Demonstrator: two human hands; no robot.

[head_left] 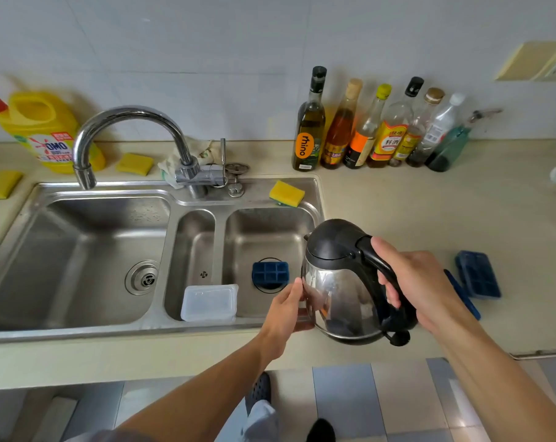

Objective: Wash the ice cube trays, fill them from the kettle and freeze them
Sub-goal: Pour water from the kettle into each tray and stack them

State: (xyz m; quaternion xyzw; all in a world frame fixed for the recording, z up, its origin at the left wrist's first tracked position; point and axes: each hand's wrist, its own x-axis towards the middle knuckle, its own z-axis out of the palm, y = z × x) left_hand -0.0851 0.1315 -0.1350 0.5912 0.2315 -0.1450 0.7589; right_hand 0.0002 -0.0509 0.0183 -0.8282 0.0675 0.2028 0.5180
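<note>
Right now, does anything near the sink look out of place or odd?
A small blue ice cube tray sits on the right basin's drain, and a clear plastic container lies askew beside it. Nothing looks spilled.

Single head cam, wide-angle, looking forward and down from close above the tabletop point(397, 199); sink point(79, 250) left, tiled wall far.

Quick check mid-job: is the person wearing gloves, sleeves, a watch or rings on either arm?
No. The left hand and right hand are bare: no gloves, rings or watch show. No sleeve reaches either forearm.
</note>
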